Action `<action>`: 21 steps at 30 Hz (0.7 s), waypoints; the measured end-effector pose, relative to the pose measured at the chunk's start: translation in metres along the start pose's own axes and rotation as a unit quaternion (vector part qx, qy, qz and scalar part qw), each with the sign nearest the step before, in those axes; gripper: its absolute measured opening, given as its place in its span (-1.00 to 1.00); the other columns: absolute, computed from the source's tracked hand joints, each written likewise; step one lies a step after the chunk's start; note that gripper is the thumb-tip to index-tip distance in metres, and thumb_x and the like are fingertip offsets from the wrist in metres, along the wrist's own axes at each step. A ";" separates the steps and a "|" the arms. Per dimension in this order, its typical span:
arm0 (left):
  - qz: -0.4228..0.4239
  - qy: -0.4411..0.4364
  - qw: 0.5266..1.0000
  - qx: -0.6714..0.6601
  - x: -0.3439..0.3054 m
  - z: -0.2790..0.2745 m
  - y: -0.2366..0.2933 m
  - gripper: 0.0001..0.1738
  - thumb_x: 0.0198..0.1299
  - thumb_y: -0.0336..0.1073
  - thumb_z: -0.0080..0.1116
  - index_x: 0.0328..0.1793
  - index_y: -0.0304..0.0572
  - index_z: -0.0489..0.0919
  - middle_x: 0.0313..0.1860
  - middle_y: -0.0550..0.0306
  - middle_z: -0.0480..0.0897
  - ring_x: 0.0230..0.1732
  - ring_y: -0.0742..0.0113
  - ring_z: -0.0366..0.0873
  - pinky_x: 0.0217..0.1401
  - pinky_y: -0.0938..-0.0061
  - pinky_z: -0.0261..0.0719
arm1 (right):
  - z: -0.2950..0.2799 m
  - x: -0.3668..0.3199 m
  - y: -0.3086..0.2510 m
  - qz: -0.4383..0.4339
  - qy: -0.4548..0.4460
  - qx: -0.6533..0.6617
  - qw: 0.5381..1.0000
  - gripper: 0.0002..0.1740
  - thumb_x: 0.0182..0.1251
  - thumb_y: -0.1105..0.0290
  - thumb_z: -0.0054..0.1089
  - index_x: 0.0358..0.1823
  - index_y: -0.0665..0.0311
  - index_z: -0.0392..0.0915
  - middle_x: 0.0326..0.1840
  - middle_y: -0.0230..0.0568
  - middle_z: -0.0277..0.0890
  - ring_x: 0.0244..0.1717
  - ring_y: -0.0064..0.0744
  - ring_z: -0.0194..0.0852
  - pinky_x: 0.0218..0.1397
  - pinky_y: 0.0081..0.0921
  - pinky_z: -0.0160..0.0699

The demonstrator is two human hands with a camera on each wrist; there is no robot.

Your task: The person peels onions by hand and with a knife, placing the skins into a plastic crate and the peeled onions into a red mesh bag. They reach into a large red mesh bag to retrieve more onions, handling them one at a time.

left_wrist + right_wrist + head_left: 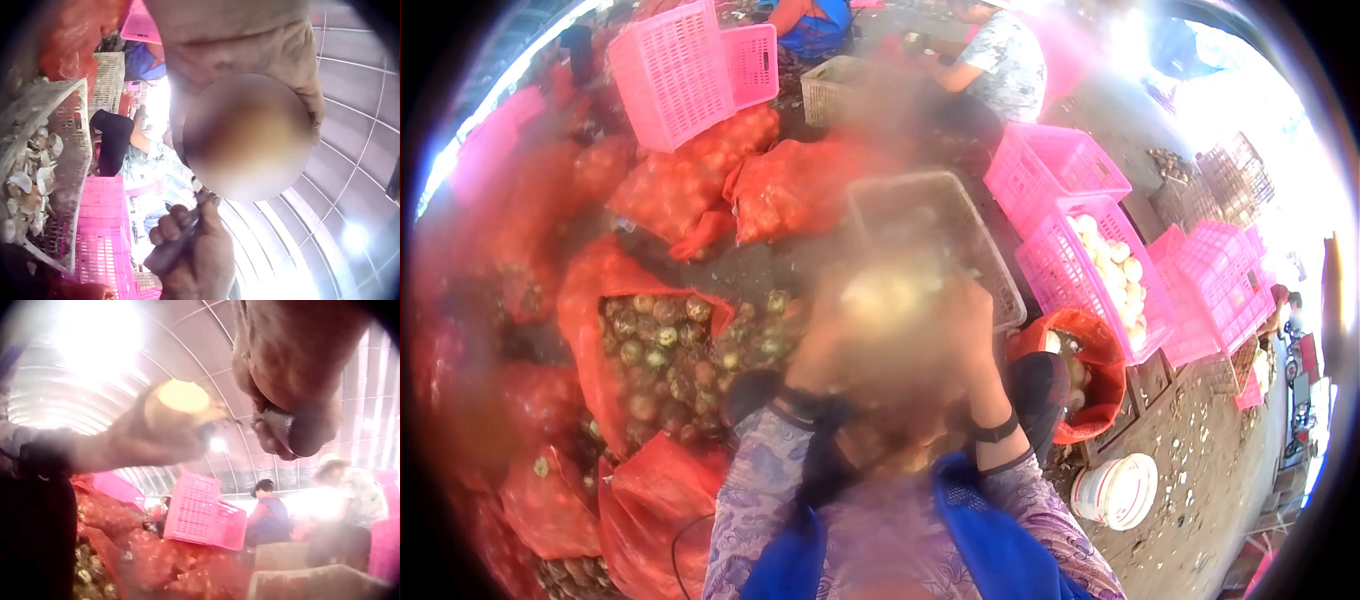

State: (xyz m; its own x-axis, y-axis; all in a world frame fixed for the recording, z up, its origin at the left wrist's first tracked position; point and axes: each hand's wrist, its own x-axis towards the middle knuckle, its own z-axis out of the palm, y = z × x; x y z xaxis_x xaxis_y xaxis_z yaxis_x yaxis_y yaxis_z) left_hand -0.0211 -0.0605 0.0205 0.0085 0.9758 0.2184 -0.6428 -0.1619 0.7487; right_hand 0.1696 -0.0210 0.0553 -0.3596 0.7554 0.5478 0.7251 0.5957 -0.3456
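Note:
A round, pale yellowish vegetable (pixel 892 292), blurred, sits in front of the chest, held in my left hand (pixel 828 325). In the left wrist view the vegetable (pixel 250 150) is a smeared ball against the palm. The right wrist view shows a bright cut or peeled face on the vegetable (pixel 183 397), with the left fingers around it. My right hand (pixel 968 325) is close by on the right, its fingers curled round a grey, knife-like tool (pixel 174 251). Part of that tool (pixel 279 425) shows between the right fingers; its working end is blurred.
A dirty crate (pixel 990 250) with peelings stands ahead. Pink crates (pixel 1055 170), one full of pale peeled vegetables, are at right, near a red-lined container (pixel 1105 400) and white bucket (pixel 1115 492). Left lies an open red sack (pixel 585 340) of unpeeled vegetables. People sit beyond.

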 end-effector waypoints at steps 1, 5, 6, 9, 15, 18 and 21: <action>-0.005 0.055 0.996 0.066 0.000 -0.006 -0.004 -0.04 -0.21 -0.40 0.36 0.49 -0.48 0.39 0.14 -0.05 0.68 0.11 0.24 0.71 0.20 0.38 0.71 | -0.003 0.000 0.003 0.040 -0.029 0.026 0.998 -0.50 0.32 0.46 0.24 0.30 0.35 0.57 -0.30 0.00 0.68 -0.36 -0.17 0.68 -0.24 -0.28 0.61; 0.033 0.060 0.995 0.075 0.002 -0.025 -0.016 -0.03 -0.21 -0.45 0.37 0.50 -0.48 0.37 0.20 -0.09 0.66 0.15 0.15 0.71 0.21 0.31 0.74 | -0.012 -0.002 -0.002 0.081 -0.058 0.085 0.991 -0.39 0.30 0.42 0.28 0.41 0.29 0.52 -0.38 -0.11 0.66 -0.46 -0.14 0.61 -0.28 -0.31 0.60; 0.026 0.075 0.993 0.083 0.001 -0.024 -0.015 -0.03 -0.21 -0.49 0.36 0.50 -0.49 0.36 0.20 -0.11 0.65 0.14 0.13 0.71 0.17 0.28 0.75 | -0.015 -0.005 -0.003 0.082 -0.060 0.087 0.991 -0.39 0.30 0.42 0.28 0.41 0.29 0.52 -0.38 -0.11 0.66 -0.46 -0.14 0.61 -0.28 -0.31 0.60; 0.019 0.076 0.996 0.046 -0.003 -0.025 -0.010 -0.04 -0.18 -0.55 0.34 0.51 -0.50 0.34 0.19 -0.12 0.64 0.11 0.11 0.72 0.11 0.24 0.78 | -0.029 -0.011 -0.013 -0.001 -0.085 0.149 0.985 -0.39 0.29 0.39 0.29 0.40 0.29 0.52 -0.24 -0.06 0.71 -0.31 -0.07 0.69 -0.16 -0.30 0.65; 0.036 0.056 0.997 0.043 -0.001 -0.026 -0.002 -0.12 -0.09 -0.49 0.31 0.49 -0.52 0.37 0.11 -0.08 0.67 -0.01 0.22 0.72 0.01 0.36 0.76 | -0.023 -0.020 -0.015 -0.087 -0.117 0.060 0.988 -0.32 0.20 0.31 0.35 0.39 0.32 0.49 0.15 0.11 0.66 0.12 0.05 0.69 0.13 -0.24 0.66; 0.042 0.090 0.994 0.039 0.001 -0.029 -0.014 -0.16 -0.06 -0.44 0.29 0.46 -0.53 0.41 0.03 -0.02 0.70 -0.10 0.29 0.71 -0.06 0.45 0.72 | -0.014 -0.035 0.002 -0.118 -0.018 0.039 0.992 -0.26 0.13 0.25 0.41 0.40 0.29 0.50 0.08 0.06 0.70 -0.01 0.05 0.73 0.02 -0.24 0.71; 0.025 0.102 0.994 -0.031 -0.005 -0.030 -0.019 -0.19 -0.06 -0.46 0.28 0.45 -0.53 0.43 -0.02 0.02 0.71 -0.14 0.32 0.70 -0.09 0.48 0.69 | -0.023 -0.042 -0.002 0.003 -0.114 0.035 0.993 -0.22 0.13 0.23 0.41 0.44 0.23 0.48 -0.03 -0.02 0.75 -0.16 -0.02 0.77 -0.13 -0.23 0.72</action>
State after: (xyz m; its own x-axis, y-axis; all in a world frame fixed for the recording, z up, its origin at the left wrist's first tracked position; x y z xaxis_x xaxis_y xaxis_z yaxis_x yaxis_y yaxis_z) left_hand -0.0323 -0.0575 -0.0137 -0.1756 0.9772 0.1190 -0.6846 -0.2081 0.6986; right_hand 0.1967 -0.0606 0.0508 -0.4854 0.7960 0.3616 0.6879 0.6030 -0.4039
